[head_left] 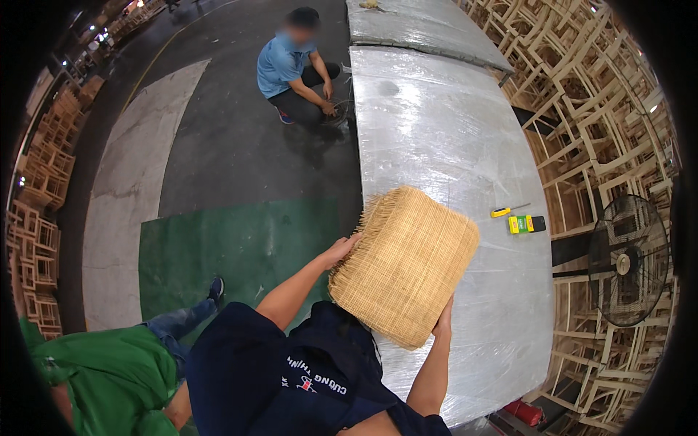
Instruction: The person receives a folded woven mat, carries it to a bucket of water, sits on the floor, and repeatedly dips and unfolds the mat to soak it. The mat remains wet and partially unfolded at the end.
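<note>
Between my two hands I hold a tan woven cane seat panel [414, 265] with rounded corners and frayed strands along its left side. My left hand [342, 251] grips the frayed left edge, its fingers partly hidden by the strands. At the lower right edge my right hand [443, 320] is closed on the panel, with most of its fingers out of sight behind it. The panel is over the near left part of a table wrapped in shiny clear film [502, 305]. Right of it lie a yellow-handled screwdriver [501, 212] and a yellow, green and black small box-like item [525, 224].
Beyond the table's left edge a person in a blue shirt [280, 67] squats, hands near the floor. Another person in green [109, 378] is close at my left. A black fan [625, 261] and stacked wooden chair frames [582, 94] line the right side.
</note>
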The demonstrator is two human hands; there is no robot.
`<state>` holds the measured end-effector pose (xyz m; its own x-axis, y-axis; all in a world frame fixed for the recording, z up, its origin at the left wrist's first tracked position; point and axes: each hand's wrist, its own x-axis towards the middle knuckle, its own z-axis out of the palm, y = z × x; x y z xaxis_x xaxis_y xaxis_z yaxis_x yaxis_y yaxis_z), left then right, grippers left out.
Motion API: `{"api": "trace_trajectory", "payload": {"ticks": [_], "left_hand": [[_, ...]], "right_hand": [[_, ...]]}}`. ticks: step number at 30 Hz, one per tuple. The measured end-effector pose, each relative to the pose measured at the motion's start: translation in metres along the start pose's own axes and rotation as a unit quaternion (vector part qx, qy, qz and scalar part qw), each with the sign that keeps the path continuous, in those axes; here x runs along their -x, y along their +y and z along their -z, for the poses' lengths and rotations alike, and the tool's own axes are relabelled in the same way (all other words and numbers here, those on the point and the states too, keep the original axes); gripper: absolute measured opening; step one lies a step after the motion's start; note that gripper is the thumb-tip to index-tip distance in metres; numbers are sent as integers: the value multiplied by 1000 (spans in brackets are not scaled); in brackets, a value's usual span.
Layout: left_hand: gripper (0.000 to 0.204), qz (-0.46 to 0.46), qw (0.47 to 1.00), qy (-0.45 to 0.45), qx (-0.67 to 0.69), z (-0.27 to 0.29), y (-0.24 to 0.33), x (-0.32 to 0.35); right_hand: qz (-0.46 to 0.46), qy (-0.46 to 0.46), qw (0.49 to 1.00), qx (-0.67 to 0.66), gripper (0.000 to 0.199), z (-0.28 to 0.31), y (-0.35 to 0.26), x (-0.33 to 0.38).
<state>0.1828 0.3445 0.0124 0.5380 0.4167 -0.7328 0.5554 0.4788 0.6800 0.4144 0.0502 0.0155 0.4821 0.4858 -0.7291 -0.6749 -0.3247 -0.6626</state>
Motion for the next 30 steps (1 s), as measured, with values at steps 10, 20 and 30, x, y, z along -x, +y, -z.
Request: {"api": "trace_trajectory", "payload": {"ticks": [10,20,30], "left_hand": [[108,-2,999,21,-27,-4,-1,2],[121,-35,997,-2,65,-4,7,23],[110,-33,997,-65,-29,10,19,29]], "right_hand": [[18,-4,999,-41,88,-3,8,-3],[53,35,994,-84,78,-2,24,1],[48,61,995,-68,72,-13,29,4]]}}
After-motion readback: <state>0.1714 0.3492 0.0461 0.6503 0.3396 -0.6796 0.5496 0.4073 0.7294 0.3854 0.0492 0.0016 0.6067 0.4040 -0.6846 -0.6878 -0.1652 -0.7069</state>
